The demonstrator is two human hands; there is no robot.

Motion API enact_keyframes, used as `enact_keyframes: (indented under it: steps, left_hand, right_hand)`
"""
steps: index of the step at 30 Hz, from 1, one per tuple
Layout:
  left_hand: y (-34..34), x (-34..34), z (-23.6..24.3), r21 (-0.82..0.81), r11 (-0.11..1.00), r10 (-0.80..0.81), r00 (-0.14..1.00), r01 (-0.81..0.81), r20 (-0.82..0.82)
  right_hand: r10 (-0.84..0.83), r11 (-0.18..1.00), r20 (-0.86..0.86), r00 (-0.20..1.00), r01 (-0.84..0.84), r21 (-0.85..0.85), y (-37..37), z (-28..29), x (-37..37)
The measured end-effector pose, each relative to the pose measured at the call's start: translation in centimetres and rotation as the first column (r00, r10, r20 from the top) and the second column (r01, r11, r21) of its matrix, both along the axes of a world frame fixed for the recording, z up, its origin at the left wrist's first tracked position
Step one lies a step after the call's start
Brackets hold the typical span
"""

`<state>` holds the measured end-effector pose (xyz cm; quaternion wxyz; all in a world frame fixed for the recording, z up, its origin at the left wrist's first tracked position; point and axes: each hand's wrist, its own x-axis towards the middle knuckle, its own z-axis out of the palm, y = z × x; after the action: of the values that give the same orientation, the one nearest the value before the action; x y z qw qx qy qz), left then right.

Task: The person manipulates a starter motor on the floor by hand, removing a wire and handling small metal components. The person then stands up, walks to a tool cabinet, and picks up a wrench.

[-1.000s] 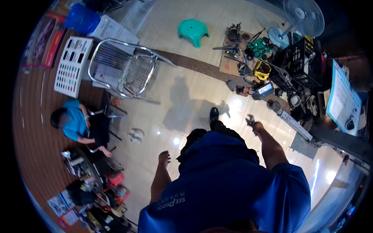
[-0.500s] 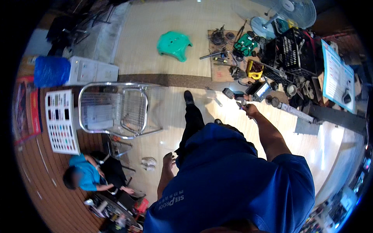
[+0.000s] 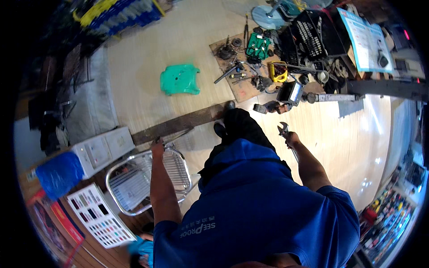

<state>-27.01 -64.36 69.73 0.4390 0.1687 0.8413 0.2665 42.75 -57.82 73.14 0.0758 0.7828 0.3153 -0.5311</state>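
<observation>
My right hand (image 3: 292, 140) is closed around an adjustable wrench (image 3: 283, 129), its jaw pointing away from me and its handle running back along my wrist. On the left my left arm is stretched forward. My left hand (image 3: 157, 147) is at the far rim of a shiny metal chair (image 3: 172, 167) with wire slats, fingers curled and seemingly round the frame; the exact grip is too small to make out.
A green plastic stool (image 3: 180, 79) stands ahead. At the far right lie a board (image 3: 243, 92) with tools, a yellow-handled thing (image 3: 278, 72), a black crate (image 3: 308, 33) and a metal bar (image 3: 335, 97). A white box (image 3: 105, 149) stands beyond the chair.
My view has turned, and I have stepped forward. My left hand has gone from beside my body to the chair's rim. The wrench stays in my right hand.
</observation>
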Motion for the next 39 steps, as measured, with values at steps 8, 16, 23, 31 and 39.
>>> enact_keyframes:
  steps: [8,16,23,31,39]
  left_hand:
    - [17.4,2.2,-2.0,-0.024,0.889,-0.456,0.889,0.457,0.03]
    - [18.6,-5.2,0.5,-0.431,0.89,-0.041,0.968,0.149,0.248]
    - [36.6,-5.8,5.3,-0.278,0.935,-0.141,0.95,0.221,0.279]
    - [67.9,8.3,5.2,0.001,0.781,-0.596,0.746,0.624,0.298]
    - [81.1,21.8,-6.2,0.031,0.474,-0.731,0.374,0.88,0.57]
  right_hand:
    - [-0.042,0.999,-0.017,0.999,0.042,-0.032,6.9,-2.9,-4.3]
    - [-0.137,0.962,-0.082,0.987,0.152,0.228,20.2,-6.1,-7.8]
    - [-0.096,0.892,-0.059,0.994,0.112,0.438,32.5,-3.3,-11.0]
    - [-0.227,0.866,0.007,0.974,0.199,0.459,36.8,-1.9,-12.6]
    - [-0.73,0.557,-0.105,0.675,0.677,0.48,41.0,-7.3,-20.2]
